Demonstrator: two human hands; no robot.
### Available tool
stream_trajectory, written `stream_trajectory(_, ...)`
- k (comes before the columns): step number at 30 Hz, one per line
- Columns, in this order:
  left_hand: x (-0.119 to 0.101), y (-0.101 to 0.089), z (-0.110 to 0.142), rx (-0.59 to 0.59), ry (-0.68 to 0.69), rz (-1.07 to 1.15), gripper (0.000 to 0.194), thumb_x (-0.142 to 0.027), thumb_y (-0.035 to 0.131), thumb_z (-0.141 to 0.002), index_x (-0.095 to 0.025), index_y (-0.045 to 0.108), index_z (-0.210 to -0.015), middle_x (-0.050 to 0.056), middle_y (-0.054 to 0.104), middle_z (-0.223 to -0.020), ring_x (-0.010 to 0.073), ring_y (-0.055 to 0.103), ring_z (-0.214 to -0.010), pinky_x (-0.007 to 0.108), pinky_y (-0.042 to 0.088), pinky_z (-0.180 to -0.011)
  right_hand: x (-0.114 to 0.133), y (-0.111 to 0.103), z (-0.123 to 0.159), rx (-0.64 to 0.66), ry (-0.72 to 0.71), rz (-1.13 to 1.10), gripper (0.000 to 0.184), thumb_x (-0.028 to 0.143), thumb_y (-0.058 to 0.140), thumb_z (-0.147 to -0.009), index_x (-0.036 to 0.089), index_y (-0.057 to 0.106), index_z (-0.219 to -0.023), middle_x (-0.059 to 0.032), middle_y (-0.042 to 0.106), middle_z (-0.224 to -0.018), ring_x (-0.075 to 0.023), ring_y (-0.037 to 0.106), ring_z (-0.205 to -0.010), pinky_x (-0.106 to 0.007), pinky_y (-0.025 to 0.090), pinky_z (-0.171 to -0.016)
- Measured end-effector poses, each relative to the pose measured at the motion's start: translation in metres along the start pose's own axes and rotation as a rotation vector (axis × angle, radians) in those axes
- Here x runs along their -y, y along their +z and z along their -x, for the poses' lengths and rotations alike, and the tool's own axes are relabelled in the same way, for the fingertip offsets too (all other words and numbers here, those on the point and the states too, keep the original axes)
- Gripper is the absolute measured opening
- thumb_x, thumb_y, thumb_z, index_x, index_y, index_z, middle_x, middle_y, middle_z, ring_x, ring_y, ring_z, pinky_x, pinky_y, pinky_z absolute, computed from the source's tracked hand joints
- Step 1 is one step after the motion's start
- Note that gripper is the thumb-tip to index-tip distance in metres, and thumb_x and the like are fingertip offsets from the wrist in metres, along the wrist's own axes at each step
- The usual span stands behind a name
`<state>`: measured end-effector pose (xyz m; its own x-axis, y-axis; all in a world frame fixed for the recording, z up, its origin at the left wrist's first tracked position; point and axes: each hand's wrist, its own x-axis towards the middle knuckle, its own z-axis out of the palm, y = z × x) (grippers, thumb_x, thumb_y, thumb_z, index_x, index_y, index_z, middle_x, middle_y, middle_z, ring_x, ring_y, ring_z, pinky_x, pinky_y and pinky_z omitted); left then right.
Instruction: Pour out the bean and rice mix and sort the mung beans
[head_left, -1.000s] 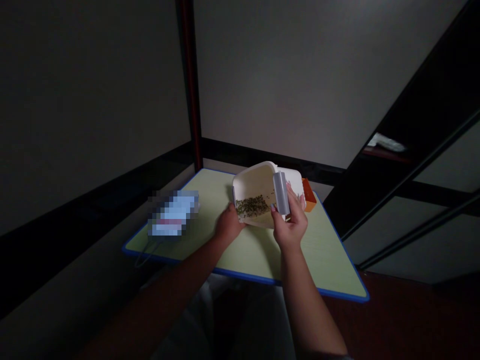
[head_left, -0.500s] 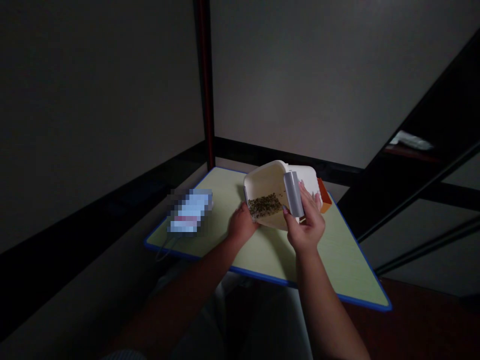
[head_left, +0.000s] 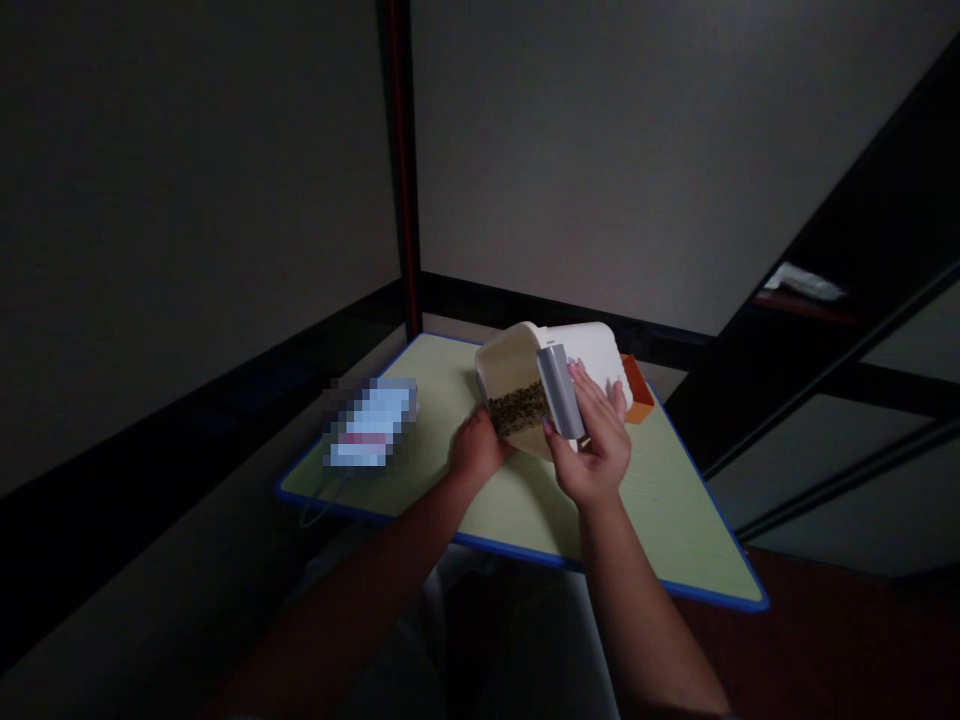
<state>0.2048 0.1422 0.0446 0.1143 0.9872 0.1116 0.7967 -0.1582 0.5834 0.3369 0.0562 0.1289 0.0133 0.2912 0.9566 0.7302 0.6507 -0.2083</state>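
Note:
A white plastic box (head_left: 517, 357) is tilted above the table, its hinged-looking white flap (head_left: 589, 348) swung out to the right. Small dark grains or pellets (head_left: 520, 408) lie heaped inside it. My left hand (head_left: 478, 447) is closed on the box's lower left side, with its fingertips hidden behind. A smooth grey curved piece (head_left: 561, 392) runs along the edge between box and flap. My right hand (head_left: 596, 440) holds the box there, thumb on the near side of the grey piece and fingers spread over the flap.
The table (head_left: 420, 500) has a pale green top and a blue rim. On its left lies a lit, blurred-out screen (head_left: 371, 425) with a thin cable (head_left: 322, 497). An orange open box (head_left: 637, 390) stands behind my right hand. Grey walls (head_left: 562, 150) close in the back.
The box has turned slightly, so less of its inside shows and the grains look more heaped. My right fingers have spread flatter over the flap. The whole view has shifted a little.

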Motion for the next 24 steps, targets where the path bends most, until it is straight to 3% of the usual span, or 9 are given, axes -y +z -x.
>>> stream_trajectory(24,0.0,0.0,-0.002,-0.033,0.051,0.034,0.044,-0.049,0.058,-0.085,-0.023,0.056,-0.121,0.007,0.061,-0.125,0.0197,0.06,-0.11,0.045,0.054,-0.094,0.013,0.006,-0.008,0.058,-0.098,0.035,0.051,0.026,0.06,-0.08,0.022,0.059,-0.132,-0.0122,0.068,-0.129,-0.0296,0.063,-0.122,-0.056,0.025,-0.118)
